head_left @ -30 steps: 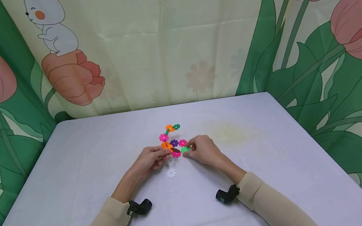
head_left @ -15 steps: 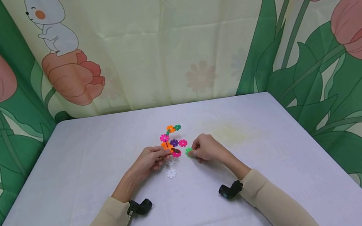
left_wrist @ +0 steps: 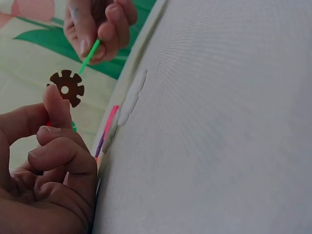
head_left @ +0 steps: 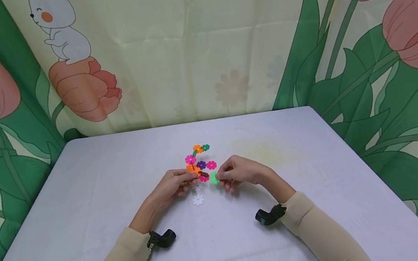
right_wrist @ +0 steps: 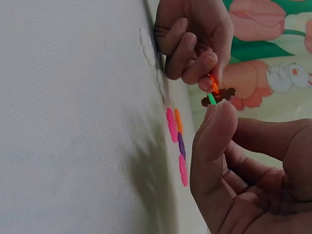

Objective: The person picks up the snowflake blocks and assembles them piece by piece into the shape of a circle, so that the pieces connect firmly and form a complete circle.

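Observation:
My left hand (head_left: 172, 184) pinches a linked chain of toothed plastic snowflake discs by an orange disc (right_wrist: 213, 84). Up from it run a pink disc (head_left: 190, 159), an orange disc (head_left: 198, 149) and a dark green disc (head_left: 205, 147). A brown disc (left_wrist: 73, 88) joins the held end and faces the right hand. Between its thumb and fingertips, my right hand (head_left: 241, 171) pinches a light green disc (left_wrist: 89, 57), whose edge is right at the brown disc's rim. The left thumb hides part of the chain in the left wrist view.
On the white-covered table (head_left: 226, 245) lie loose discs: a purple disc (head_left: 201, 165), a pink disc (head_left: 211, 165), another pink disc (right_wrist: 171, 125), an orange disc (right_wrist: 178, 120) and two white discs, one a white disc (head_left: 198, 200) in front. A printed cloth (head_left: 197, 51) hangs behind.
My right hand first drew the light green disc to the right, away from the chain, then brought it back left to the brown disc, its wrist turning outward. The left hand has barely moved.

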The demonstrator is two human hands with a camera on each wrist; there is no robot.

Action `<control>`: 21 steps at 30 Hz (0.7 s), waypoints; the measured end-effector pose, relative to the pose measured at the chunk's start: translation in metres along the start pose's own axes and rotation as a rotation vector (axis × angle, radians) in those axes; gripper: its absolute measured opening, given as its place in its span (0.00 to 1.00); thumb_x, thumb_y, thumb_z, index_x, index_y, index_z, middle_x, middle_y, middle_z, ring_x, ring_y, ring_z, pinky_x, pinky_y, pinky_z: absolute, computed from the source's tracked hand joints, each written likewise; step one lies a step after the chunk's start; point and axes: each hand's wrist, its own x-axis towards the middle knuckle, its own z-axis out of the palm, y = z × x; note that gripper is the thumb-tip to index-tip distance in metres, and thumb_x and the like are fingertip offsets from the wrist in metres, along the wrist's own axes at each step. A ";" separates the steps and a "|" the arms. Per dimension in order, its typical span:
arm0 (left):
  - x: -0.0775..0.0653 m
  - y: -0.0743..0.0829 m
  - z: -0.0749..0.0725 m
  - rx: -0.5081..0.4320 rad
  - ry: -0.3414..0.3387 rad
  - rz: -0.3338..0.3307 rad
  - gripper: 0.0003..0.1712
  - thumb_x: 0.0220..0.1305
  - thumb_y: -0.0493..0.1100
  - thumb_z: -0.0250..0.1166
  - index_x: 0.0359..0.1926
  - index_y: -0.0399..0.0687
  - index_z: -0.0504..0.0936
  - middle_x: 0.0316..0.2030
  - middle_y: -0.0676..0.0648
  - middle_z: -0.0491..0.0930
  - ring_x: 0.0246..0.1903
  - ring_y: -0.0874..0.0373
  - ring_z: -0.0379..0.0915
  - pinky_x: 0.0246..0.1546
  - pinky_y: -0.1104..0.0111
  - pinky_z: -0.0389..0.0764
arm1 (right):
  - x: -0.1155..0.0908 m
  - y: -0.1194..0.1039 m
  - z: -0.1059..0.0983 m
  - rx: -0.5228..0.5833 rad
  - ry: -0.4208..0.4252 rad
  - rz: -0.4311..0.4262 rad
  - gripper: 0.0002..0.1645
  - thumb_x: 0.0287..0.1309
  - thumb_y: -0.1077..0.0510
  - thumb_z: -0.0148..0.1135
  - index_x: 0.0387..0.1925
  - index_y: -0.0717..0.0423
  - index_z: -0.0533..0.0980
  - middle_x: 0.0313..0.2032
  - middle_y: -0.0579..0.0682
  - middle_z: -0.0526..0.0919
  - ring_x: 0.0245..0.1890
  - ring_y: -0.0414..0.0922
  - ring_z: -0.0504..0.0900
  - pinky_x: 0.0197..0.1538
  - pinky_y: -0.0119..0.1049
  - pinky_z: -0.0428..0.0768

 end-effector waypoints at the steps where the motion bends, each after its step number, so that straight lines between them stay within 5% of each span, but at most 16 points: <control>1: 0.000 0.000 0.000 0.000 0.000 0.000 0.15 0.78 0.44 0.62 0.48 0.35 0.87 0.29 0.54 0.84 0.24 0.61 0.64 0.23 0.74 0.61 | 0.000 0.000 0.000 0.005 -0.008 0.001 0.14 0.75 0.58 0.62 0.45 0.68 0.83 0.28 0.49 0.83 0.24 0.41 0.81 0.33 0.31 0.86; 21: 0.001 -0.001 0.001 0.007 -0.014 0.015 0.14 0.76 0.45 0.65 0.45 0.37 0.88 0.27 0.54 0.83 0.23 0.62 0.64 0.22 0.74 0.61 | 0.004 0.002 0.005 0.000 -0.036 -0.009 0.15 0.76 0.57 0.62 0.43 0.67 0.83 0.28 0.48 0.82 0.25 0.41 0.80 0.33 0.31 0.84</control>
